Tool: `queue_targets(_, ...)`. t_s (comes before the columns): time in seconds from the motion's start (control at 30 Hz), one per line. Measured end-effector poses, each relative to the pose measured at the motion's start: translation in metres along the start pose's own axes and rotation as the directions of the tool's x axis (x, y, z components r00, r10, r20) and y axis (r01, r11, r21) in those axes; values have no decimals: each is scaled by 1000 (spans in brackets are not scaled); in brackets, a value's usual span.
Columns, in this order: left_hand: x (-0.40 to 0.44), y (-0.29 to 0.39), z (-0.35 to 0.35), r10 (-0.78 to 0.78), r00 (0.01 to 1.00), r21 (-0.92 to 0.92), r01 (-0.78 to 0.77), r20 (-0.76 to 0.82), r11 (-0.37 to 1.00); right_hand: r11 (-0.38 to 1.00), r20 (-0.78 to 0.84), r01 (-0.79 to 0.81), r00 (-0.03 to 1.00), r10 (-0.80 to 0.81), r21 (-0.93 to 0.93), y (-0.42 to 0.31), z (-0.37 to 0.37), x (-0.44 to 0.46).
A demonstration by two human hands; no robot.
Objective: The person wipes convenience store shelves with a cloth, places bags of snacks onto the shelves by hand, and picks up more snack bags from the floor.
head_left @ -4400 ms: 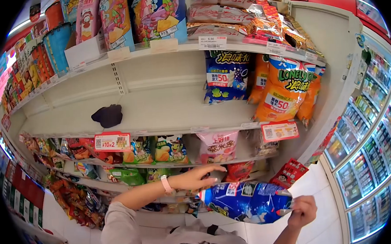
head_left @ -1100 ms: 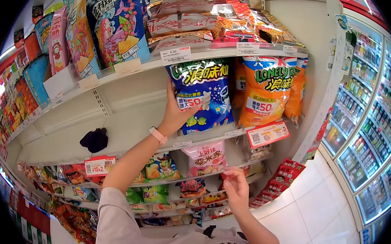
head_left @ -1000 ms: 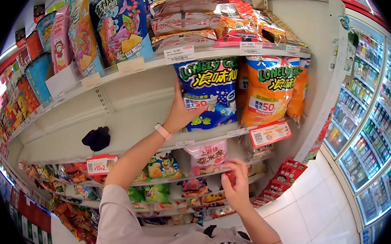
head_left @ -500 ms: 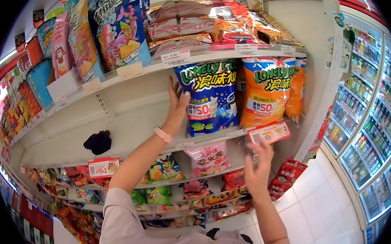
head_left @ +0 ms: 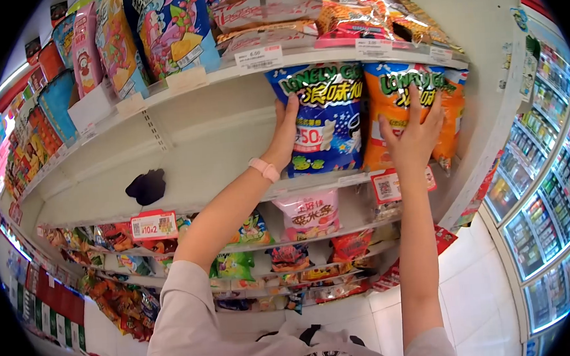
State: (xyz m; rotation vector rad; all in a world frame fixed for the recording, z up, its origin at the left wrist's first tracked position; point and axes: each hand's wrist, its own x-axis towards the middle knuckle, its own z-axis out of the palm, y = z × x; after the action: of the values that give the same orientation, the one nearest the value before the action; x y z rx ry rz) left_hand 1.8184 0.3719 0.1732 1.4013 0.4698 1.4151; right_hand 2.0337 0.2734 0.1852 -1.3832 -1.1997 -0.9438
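Observation:
A blue snack bag [head_left: 327, 126] stands upright on the middle shelf [head_left: 213, 176]. My left hand [head_left: 283, 134] is at its left edge, with the thumb on the front and the fingers along the side, partly hidden. Just right of the blue bag is an orange snack bag [head_left: 378, 94], also upright. Against its front lies my right hand [head_left: 413, 131], fingers spread and pointing up, gripping nothing. Another orange bag [head_left: 452, 115] is partly visible behind it to the right.
A dark cloth-like item [head_left: 146, 187] lies on the middle shelf at the left. Snack packs [head_left: 268, 10] fill the shelf above, and a pink bag [head_left: 308, 214] sits below. Glass-door coolers [head_left: 540, 182] stand at the right.
My right hand has risen from below the shelf edge onto the front of the orange bag. My left hand remains beside the blue bag, which stands upright on the shelf.

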Motion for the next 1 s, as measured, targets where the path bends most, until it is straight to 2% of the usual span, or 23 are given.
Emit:
queue_targets(0.07,-3,5,0,-57,998,-44,58,31,997,1000,-12,-5,1000,5,15,-1,0,-2)
queue_targets(0.1,-4,7,-3,-82,991,-84,91,109,992,1000,-8,-13,1000,13,20,-2,-1,-3)
queue_targets(0.2,-16,18,-6,-103,984,-29,109,147,994,999,10,-28,1000,27,29,-3,-5,-10)
queue_targets(0.23,-17,17,-10,-170,967,-52,183,190,982,999,12,-26,1000,26,37,-2,-7,-13)
queue_targets(0.3,-28,13,-12,-167,985,33,166,36,986,999,46,-41,998,40,20,-4,-14,-19)
queue_targets(0.33,-35,17,-9,-151,988,76,153,-38,985,994,58,-70,996,65,80,-4,-21,-26)
queue_targets(0.37,-41,30,-13,-242,948,115,269,-207,956,985,65,-95,994,87,142,-4,-29,-33)
queue_targets(0.43,-62,54,-31,-298,923,-3,306,-245,952,954,134,-184,979,156,238,-6,-51,-48)
queue_targets(0.47,-79,61,-39,-219,951,56,236,-218,970,930,206,-253,958,201,268,-8,-67,-56)
queue_targets(0.5,-100,65,-43,-147,971,112,170,-191,979,824,240,-343,936,258,451,-9,-75,-66)
queue_targets(0.57,-134,76,-25,52,964,297,29,-261,955,495,337,-469,879,337,731,-13,-86,-82)
queue_targets(0.63,-170,88,-19,170,984,350,-140,-54,926,460,392,-431,901,183,776,-22,-106,-94)
queue_targets(0.67,-188,103,-10,267,960,397,-279,88,874,442,417,-416,903,100,795,-30,-117,-96)
queue_targets(0.7,-203,123,1,349,909,419,-416,230,807,485,363,-334,931,36,808,-45,-129,-92)
queue_targets(0.73,-212,147,2,455,776,507,-630,437,589,498,293,-227,954,-59,837,-55,-143,-87)
queue_targets(0.77,-228,161,-4,546,624,528,-775,559,346,497,218,-115,964,-154,860,-65,-158,-81)
queue_targets(0.8,-255,176,-5,621,552,591,-788,557,171,481,140,-4,959,-248,877,-76,-169,-77)
queue_targets(0.9,-292,219,-11,768,301,551,-831,565,-80,236,-230,270,956,-184,934,-116,-185,-74)
queue_targets(0.97,-319,247,-23,803,179,585,-775,568,-241,179,-310,354,922,-233,918,-147,-199,-64)
queue_targets(1.0,-334,259,-32,801,161,618,-728,576,-298,177,-307,380,890,-336,908,-165,-209,-56)
